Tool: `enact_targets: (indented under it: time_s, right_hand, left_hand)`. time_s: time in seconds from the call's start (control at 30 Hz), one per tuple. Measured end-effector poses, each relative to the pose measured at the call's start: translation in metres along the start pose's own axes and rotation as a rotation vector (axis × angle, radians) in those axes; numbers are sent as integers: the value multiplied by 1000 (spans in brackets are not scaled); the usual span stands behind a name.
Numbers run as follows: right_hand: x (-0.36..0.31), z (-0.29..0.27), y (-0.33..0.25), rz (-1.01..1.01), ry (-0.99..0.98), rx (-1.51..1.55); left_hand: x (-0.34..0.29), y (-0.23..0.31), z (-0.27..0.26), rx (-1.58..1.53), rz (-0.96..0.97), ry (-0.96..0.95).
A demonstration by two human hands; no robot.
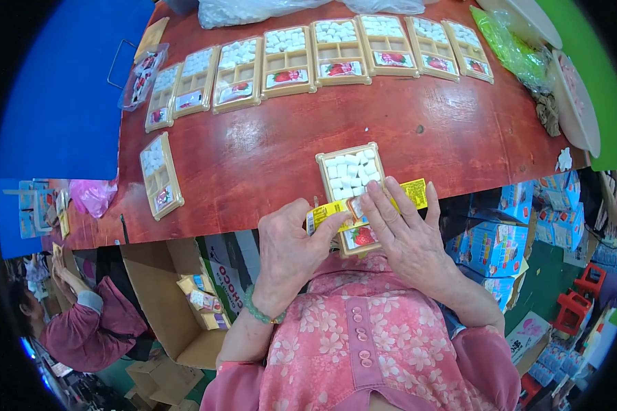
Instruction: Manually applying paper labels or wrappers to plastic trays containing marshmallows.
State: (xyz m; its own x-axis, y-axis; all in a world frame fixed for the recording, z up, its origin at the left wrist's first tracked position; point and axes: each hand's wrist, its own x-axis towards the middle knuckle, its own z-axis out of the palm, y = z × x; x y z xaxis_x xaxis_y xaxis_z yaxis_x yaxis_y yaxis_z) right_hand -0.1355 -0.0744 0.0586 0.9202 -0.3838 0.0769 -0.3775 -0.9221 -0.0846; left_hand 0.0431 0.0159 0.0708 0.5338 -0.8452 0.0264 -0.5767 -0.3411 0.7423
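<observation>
A tan tray (346,151) bears white pieces (349,172) and a white card with a red strawberry print (360,238), under a bright yellow strip (414,192) with dark lettering. The table (288,151) is glossy red with darker streaks; the garment (312,349) is pink with pale blossoms, and the beaded bracelet (259,316) milky green. Around these are a plain blue panel (62,89), light-blue patterned boxes (495,248), a pink bag (93,197) and red stools (572,312).

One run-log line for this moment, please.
left hand: thumb on yellow strip; right hand: flat across strip; strip: over tray of white pieces; beyond: tray row
</observation>
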Motion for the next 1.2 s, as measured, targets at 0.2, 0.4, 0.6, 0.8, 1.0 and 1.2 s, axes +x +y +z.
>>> enact_targets:
  time_s: [0.2,0.4,0.6,0.8,1.0,1.2]
  right_hand:
    - [-5,3,-3,7,13,63]
    - [-11,5,-2,-21,23,73]
    - [-17,3,-1,-33,15,77]
    - [-31,-20,-1,75,39,383]
    - [-30,-14,-6,260,520,518]
    - [-23,-5,-12,367,487,780]
  left_hand:
    - [-9,3,3,-70,-76,-20]
    - [-25,-10,21,-336,-209,-29]
    - [-30,-21,35,-828,-323,-85]
    - [-38,-31,36,-924,-338,-104]
    - [-39,-27,28,-845,-218,-118]
    - [-40,-24,14,-740,-24,-155]
